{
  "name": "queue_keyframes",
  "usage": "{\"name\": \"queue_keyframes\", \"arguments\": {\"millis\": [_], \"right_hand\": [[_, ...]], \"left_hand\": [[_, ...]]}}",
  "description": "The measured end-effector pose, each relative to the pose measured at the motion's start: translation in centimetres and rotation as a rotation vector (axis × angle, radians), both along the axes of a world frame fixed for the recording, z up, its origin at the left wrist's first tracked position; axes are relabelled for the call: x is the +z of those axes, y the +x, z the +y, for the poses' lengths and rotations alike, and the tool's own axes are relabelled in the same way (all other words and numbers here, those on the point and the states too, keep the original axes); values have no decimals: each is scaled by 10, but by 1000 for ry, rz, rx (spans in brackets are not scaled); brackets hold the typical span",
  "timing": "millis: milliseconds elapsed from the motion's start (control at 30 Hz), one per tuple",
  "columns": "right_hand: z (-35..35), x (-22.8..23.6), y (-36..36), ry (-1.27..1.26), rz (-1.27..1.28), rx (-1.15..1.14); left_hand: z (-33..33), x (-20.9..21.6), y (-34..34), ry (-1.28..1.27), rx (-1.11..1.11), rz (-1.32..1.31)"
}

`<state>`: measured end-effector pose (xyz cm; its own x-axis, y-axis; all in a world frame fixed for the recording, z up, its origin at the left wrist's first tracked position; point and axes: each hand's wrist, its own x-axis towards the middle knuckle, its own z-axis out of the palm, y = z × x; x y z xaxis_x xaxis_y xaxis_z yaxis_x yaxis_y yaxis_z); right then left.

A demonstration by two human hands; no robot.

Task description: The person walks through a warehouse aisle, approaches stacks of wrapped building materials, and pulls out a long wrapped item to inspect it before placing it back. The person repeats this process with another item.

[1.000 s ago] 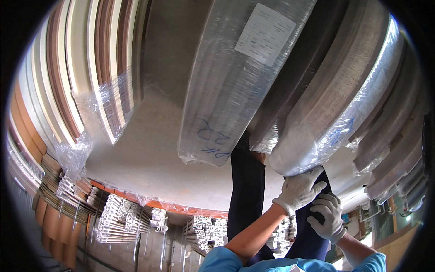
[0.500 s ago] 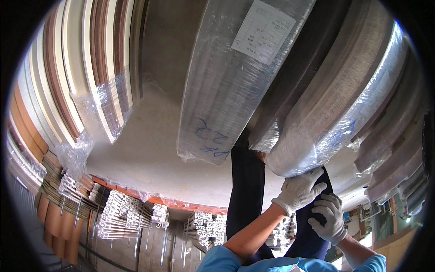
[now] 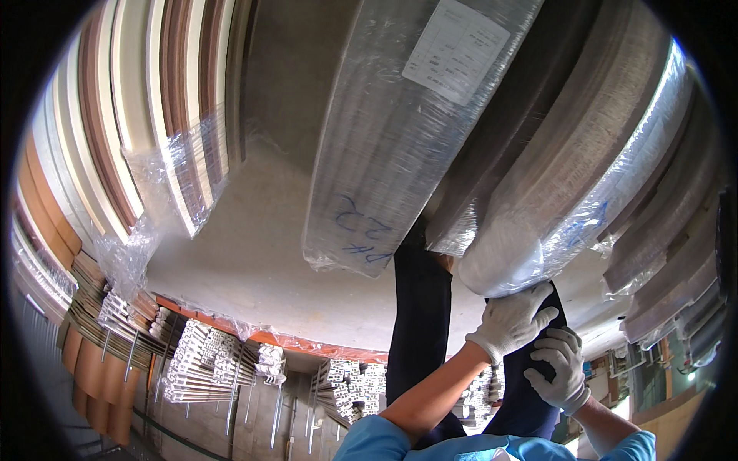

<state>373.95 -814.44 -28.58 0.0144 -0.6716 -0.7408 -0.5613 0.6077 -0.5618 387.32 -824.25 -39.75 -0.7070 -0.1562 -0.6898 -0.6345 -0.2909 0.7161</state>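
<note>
My left hand, in a white knit glove, rests against the near end of a long plastic-wrapped bundle of grey-brown strips. Its fingers lie along that end, with the thumb held apart. Some fingertips are hard to make out against the film. Just right of it and nearer to me, my right hand, gloved alike, is loosely curled in front of my dark trouser leg. Its fingers stand apart from the thumb, and nothing shows between them. Left of my legs lies another wrapped bundle, with a white label and blue handwriting.
A dark wrapped length runs between both bundles. More wrapped profiles lie at right. Cream and brown strips with torn film stand at left. Behind an orange beam, white profiles are stacked on metal racks.
The view has shifted slightly, so the bundles appear a little to the right. My left hand stays at the bundle's end; my right hand keeps nearly the same pose.
</note>
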Motion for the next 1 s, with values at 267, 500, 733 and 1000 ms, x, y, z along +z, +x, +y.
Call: {"name": "queue_keyframes", "arguments": {"millis": [267, 500, 733, 1000], "right_hand": [[-2, 0, 3, -21, 10, -1], [-4, 0, 4, -15, 16, 8], [-10, -1, 6, -21, 12, -3], [-11, -2, 6, -30, 12, -3]], "left_hand": [[-3, 2, -2, 55, -26, -26], [-11, 4, -2, 86, -33, -11], [-11, 2, -1, 84, -53, -7], [-7, 1, 0, 90, -73, -5]]}}
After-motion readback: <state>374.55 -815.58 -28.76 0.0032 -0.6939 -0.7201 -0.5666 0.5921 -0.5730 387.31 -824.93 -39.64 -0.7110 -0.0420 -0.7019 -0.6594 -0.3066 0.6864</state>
